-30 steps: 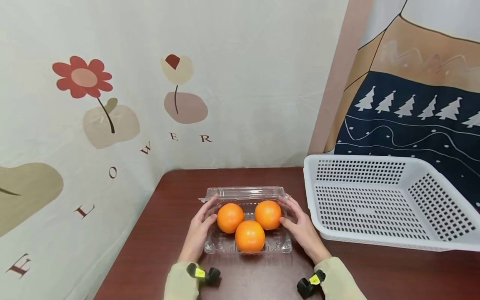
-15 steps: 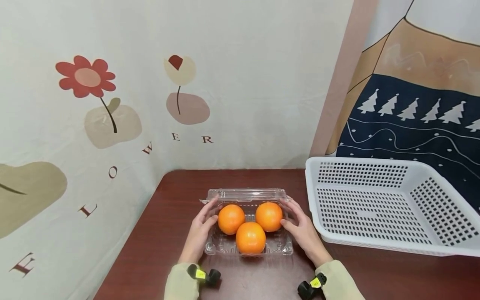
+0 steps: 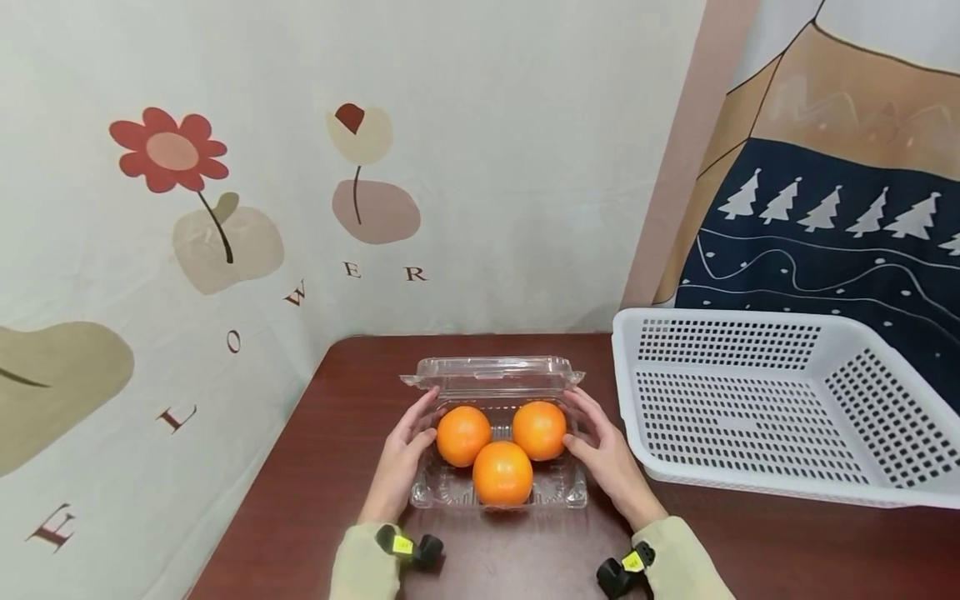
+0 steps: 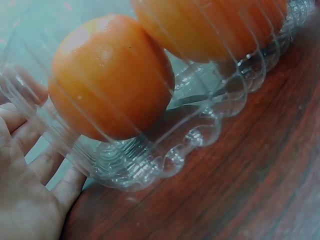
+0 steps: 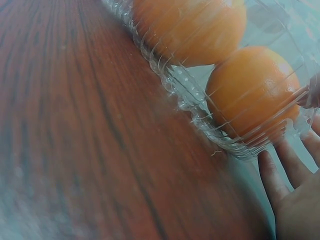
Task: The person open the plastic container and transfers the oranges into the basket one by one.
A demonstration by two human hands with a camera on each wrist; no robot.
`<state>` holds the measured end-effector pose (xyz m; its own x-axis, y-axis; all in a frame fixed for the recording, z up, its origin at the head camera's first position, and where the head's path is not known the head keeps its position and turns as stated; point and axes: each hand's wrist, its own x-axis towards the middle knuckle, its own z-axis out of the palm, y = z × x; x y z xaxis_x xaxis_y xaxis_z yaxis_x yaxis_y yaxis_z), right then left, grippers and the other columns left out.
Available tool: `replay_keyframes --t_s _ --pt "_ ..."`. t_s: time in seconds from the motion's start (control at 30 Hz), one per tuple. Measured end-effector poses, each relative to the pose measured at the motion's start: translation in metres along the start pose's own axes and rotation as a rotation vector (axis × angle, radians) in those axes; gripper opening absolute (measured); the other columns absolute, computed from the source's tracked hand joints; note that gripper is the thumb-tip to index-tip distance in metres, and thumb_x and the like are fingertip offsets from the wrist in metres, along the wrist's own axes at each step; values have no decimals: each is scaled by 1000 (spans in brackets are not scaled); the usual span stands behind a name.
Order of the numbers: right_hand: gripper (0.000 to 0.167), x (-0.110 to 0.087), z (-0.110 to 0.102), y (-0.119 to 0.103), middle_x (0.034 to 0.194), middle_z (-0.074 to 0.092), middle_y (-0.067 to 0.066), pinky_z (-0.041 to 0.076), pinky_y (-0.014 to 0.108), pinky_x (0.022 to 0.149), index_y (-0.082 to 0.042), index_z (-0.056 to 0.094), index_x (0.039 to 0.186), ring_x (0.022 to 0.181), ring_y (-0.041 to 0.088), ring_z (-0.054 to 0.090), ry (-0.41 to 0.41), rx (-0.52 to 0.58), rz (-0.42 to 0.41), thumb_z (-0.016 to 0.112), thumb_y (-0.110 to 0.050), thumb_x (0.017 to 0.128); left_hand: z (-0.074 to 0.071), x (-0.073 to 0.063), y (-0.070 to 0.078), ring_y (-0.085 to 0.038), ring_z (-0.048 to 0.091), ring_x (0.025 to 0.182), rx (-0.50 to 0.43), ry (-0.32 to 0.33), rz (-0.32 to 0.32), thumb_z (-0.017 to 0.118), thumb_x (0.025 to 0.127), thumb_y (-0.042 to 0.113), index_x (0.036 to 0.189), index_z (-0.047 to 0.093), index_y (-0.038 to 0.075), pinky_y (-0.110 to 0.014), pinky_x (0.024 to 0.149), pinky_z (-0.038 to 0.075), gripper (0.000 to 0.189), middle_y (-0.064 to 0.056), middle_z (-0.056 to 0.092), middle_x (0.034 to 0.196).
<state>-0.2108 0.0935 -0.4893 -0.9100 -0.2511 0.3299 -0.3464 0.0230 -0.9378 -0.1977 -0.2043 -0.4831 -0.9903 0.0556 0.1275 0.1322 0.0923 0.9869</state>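
Note:
A clear plastic clamshell container (image 3: 573, 493) sits on the table with its lid (image 3: 491, 367) raised at the back. Inside lie three oranges: a left one (image 3: 463, 436), a right one (image 3: 539, 430) and a front one (image 3: 502, 473). My left hand (image 3: 399, 460) grips the container's left side, thumb at the rim by the left orange. On the opposite side my right hand (image 3: 609, 462) holds the wall the same way. Both wrist views show fingers spread along the outside of the ribbed plastic, with oranges visible through it.
To the right stands a large white perforated basket (image 3: 738, 417), its near left corner close to my right hand. The dark red-brown table (image 3: 360, 367) ends at a wall cloth (image 3: 517, 208) printed with flowers and letters. A dark cloth (image 3: 817, 225) with trees hangs behind the basket.
The lid has tipped farther back and its edge now stands higher behind the oranges. My hands and the oranges have kept their places; the view has shifted slightly.

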Motion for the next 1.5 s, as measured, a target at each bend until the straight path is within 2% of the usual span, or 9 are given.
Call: replay_keyframes --t_s 0.1,0.23,0.37,0.57,0.7,0.83,1.03,1.2,1.5 --pt "56 2 -2 5 144 26 3 38 33 94 -11 35 136 122 24 39 -11 -6 -28 58 -9 86 1 0 1 -15 42 119 -5 8 -6 43 91 5 134 39 29 -24 94 37 50 3 44 133" --pt "58 3 -2 4 143 27 -1 38 31 94 -15 34 137 122 22 39 -14 1 -15 59 -10 85 1 0 2 -16 43 119 -5 15 1 43 90 3 135 39 28 -24 93 38 52 2 45 132" --pt "59 4 0 -1 143 28 1 37 36 95 -13 32 138 123 24 38 -15 8 -14 58 -7 85 0 0 3 -16 43 118 -7 13 1 42 89 2 135 38 28 -23 93 38 53 1 46 131" --pt "59 6 0 -6 143 27 0 36 36 96 -11 32 138 123 24 38 -22 1 -13 58 -7 86 2 -3 22 -19 42 119 -36 8 -37 41 90 0 136 38 24 -22 94 37 52 -4 47 130" --pt "58 8 -2 2 144 26 -1 36 37 96 -14 33 138 124 24 37 -26 -5 -32 58 -11 86 5 -4 30 -23 41 120 -59 7 -32 41 90 -2 137 36 19 -19 92 38 51 -5 43 133" --pt "58 5 -2 2 144 26 -4 36 36 96 -15 33 138 124 22 36 -29 -12 -21 58 -12 86 7 -5 29 -24 39 121 -70 5 -25 40 90 -4 138 34 17 -19 91 38 52 -1 37 138" --pt "57 2 -3 2 144 25 -5 38 27 94 -16 34 138 124 19 37 -29 -19 -16 58 -13 86 5 -3 14 -22 40 121 -94 -2 -6 43 91 -2 137 36 20 -20 91 39 52 3 38 137" --pt "56 2 -3 5 144 24 -5 39 27 93 -16 35 137 125 22 36 -33 -8 -26 58 -11 86 3 0 5 -20 41 121 -83 0 23 45 91 2 136 37 24 -20 91 39 51 5 39 137" --pt "56 2 -3 1 145 23 0 39 28 93 -11 34 137 125 27 35 -45 9 -37 56 -4 86 7 -4 21 -22 40 121 -71 7 -26 37 89 -7 137 36 21 -21 90 40 56 4 38 137"
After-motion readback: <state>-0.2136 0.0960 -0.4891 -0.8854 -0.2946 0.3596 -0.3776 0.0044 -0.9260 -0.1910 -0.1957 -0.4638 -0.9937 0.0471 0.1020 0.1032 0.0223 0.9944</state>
